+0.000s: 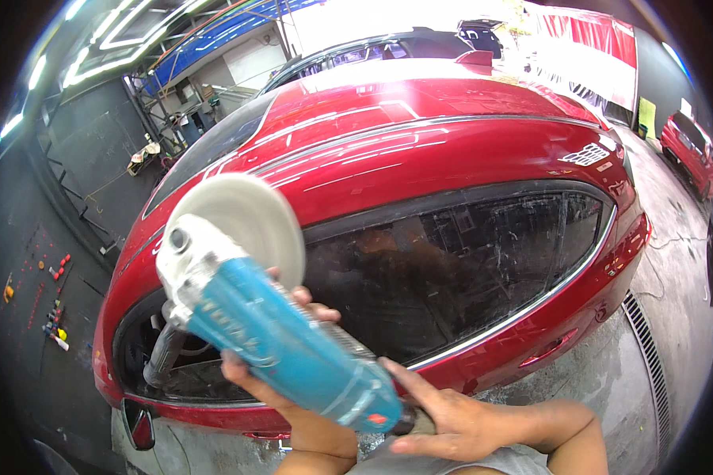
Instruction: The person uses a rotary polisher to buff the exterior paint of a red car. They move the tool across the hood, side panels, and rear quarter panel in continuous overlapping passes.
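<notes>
A teal and silver polisher (293, 336) is held up at a slant in front of the red car (356, 150). Its round off-white pad (265, 226) overlaps the roof edge in the picture; whether it touches the paint I cannot tell. My left hand (265, 388) wraps the polisher's body from below, fingertips showing on the far side. At the rear end, my right hand (463, 427) grips it, with fingers along the casing and the thumb beneath. A dark side handle (165, 358) sticks out near the head, with no hand on it.
Dark, smeared side windows (428, 273) and a door mirror (139, 425) are close by. A drain grate (648, 364) runs along the floor at right. Another red car (689, 150) stands far right, and a dark vehicle (372, 51) is behind. Pads and tools hang on the left wall (24, 214).
</notes>
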The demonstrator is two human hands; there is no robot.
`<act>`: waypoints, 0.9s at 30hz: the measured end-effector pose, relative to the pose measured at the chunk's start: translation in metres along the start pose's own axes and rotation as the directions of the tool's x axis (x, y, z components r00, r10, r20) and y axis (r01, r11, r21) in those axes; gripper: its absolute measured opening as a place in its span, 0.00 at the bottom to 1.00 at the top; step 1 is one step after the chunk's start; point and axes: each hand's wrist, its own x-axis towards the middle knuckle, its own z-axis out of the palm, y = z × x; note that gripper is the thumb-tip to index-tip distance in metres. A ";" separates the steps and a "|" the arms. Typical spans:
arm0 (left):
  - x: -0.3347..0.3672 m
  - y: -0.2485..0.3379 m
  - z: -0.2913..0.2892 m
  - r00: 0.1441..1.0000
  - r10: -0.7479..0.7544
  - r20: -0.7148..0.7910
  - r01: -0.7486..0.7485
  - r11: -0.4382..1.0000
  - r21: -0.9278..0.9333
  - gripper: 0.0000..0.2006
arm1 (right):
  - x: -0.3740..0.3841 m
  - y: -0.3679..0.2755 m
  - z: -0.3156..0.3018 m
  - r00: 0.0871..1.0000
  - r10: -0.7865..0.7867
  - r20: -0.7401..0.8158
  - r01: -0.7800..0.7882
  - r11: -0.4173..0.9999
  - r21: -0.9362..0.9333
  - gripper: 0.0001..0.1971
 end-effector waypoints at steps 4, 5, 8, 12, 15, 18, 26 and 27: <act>0.005 0.012 -0.020 0.995 0.094 0.027 -0.090 0.989 -0.120 0.54 | 0.008 0.001 0.002 0.996 -0.088 0.032 0.090 0.993 -0.081 0.61; 0.000 0.007 -0.025 0.994 0.083 0.070 -0.072 0.986 -0.153 0.55 | 0.004 -0.001 -0.002 1.000 -0.020 0.022 0.022 0.995 -0.100 0.62; -0.010 -0.017 -0.029 0.982 -0.075 0.173 0.085 0.995 -0.051 0.57 | -0.019 0.022 -0.008 0.997 -0.011 -0.079 0.001 0.991 -0.131 0.60; -0.024 -0.077 -0.009 0.884 -0.393 0.254 0.377 0.919 0.113 0.59 | -0.067 0.088 -0.003 0.917 0.109 -0.383 -0.116 0.993 0.006 0.58; -0.030 -0.125 0.008 0.764 -0.575 0.294 0.500 0.815 0.293 0.51 | -0.109 0.155 0.007 0.784 0.031 -0.620 -0.017 0.999 0.030 0.50; -0.017 -0.172 0.035 0.671 -0.637 0.380 0.519 0.769 0.373 0.41 | -0.132 0.171 0.009 0.630 0.055 -0.775 0.086 0.986 0.140 0.44; -0.023 -0.203 0.057 0.657 -0.661 0.363 0.589 0.750 0.300 0.43 | -0.143 0.193 0.013 0.500 0.136 -0.855 0.056 0.980 0.189 0.43; -0.024 -0.192 0.046 0.671 -0.653 0.352 0.557 0.757 0.341 0.45 | -0.138 0.195 0.015 0.515 0.122 -0.848 0.021 0.988 0.155 0.43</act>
